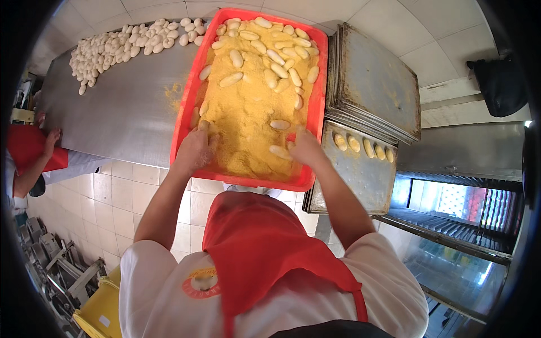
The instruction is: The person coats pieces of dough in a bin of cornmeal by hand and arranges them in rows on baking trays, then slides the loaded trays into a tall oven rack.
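A red tray (pixel 321 84) holds a deep bed of yellow crumbs (pixel 242 101), with several pale oval dough pieces (pixel 280 124) lying on it, mostly at the far end. Inside the tray's near left side, my left hand (pixel 194 149) is closed with its fingertips down in the crumbs; whatever they hold is hidden. Over at the near right side, my right hand (pixel 307 149) is closed around the end of one dough roll (pixel 279 152), which points toward the tray's middle.
Many round white dough balls (pixel 121 48) cover the far part of the steel table (pixel 124 107). Stacked baking sheets (pixel 375 79) stand to the right; a lower sheet (pixel 360 180) bears a row of crumb-coated pieces (pixel 369 149). Another person's hand (pixel 52 141) rests at the table's left edge.
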`<state>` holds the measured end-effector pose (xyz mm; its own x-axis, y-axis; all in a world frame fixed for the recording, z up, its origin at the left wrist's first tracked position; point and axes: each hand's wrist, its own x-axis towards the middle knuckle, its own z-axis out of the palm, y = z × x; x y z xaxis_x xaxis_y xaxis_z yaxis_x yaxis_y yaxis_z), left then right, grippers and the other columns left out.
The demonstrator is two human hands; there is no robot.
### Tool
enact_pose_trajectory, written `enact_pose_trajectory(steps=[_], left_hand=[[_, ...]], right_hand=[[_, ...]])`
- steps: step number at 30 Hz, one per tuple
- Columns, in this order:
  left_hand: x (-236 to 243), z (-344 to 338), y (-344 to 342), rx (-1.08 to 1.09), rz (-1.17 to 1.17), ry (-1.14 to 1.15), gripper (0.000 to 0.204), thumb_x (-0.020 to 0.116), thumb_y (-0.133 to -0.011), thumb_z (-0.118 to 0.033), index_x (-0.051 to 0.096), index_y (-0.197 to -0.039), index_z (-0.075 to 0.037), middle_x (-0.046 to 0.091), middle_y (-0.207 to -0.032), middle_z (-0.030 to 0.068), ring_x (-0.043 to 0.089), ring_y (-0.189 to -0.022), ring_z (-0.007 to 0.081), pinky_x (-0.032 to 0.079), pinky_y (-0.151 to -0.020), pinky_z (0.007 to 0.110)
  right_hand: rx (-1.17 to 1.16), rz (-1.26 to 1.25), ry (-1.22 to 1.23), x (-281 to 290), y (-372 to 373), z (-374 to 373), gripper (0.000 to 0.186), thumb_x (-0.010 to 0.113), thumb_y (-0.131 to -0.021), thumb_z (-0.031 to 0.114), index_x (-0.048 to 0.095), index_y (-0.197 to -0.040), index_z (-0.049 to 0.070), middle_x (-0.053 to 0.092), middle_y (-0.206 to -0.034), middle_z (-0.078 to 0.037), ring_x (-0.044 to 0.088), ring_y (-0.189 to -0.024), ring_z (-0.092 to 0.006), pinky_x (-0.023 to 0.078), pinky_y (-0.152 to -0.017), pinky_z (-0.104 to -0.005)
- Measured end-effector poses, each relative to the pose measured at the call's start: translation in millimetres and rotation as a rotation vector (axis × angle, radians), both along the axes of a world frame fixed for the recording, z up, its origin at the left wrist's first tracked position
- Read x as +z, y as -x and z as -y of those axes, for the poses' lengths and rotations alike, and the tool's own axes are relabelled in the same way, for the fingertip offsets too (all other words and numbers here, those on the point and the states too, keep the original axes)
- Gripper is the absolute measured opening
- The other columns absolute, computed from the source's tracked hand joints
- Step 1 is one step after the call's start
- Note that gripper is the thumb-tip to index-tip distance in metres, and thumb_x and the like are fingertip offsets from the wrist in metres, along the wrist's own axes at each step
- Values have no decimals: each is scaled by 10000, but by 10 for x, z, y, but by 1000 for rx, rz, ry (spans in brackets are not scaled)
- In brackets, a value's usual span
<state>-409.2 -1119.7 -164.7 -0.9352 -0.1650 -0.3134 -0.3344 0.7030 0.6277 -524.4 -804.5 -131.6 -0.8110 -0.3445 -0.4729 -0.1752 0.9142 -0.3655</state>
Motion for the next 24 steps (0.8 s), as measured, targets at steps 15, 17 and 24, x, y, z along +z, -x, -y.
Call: enact_pose_trajectory(steps=[15,17,24], left_hand=[[-17,112,1876,-58,-397,59,509,728,-906,-243,618,-1381,-96,648,-1245,271,650,-1091,454,536,-942,516],[-270,15,1520,-170,-503,-1,482,742,-876,-182,629,-1335,-86,637,-1205,272,647,-1065,457,535,-952,529],[-7,89,448,-268,-210,-283,347,745,-926,-115,613,-1223,4,657,-1059,207,656,-1009,391,542,-920,422]], right_hand=[[-206,-383,267,-302,1201,999,669,718,-894,256,534,-1536,220,383,-1621,-271,526,-1400,-421,481,-1127,-482],[-14,-400,150,-411,727,1049,630,690,-914,237,548,-1527,220,390,-1624,-260,512,-1421,-412,483,-1127,-477],[-119,-78,221,-40,59,162,461,658,-968,203,611,-1419,124,593,-1413,-222,677,-1172,-361,565,-970,-464]])
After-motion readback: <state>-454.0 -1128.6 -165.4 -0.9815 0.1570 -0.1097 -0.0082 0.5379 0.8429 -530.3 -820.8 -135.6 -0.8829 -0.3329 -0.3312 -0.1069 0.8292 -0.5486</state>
